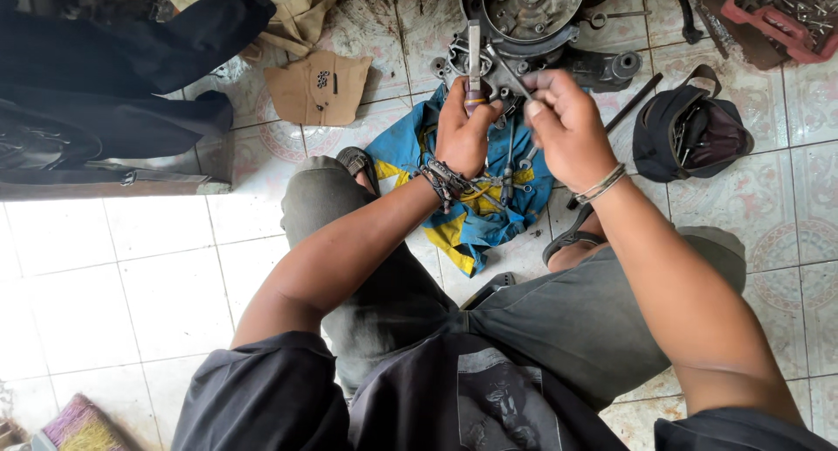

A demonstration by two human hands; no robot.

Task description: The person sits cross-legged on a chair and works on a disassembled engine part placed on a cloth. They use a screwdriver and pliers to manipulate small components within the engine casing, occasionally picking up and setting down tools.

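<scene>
While the left hand grips a purple-handled tool, the right hand pinches a thin metal rod over the engine casing.

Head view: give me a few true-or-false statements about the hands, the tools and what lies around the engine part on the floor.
1. The left hand grips a tool with a flat metal blade pointing up. True.
2. The right hand rests flat on the floor. False: it is raised, pinching a thin metal rod beside the left hand.
3. A blue and yellow cloth lies under the hands. True.
4. The red tray sits at the lower left. False: it is at the upper right.
5. The engine part lies on tiled floor ahead of the hands. True.
6. Both wrists are bare. False: each wears bands.
</scene>
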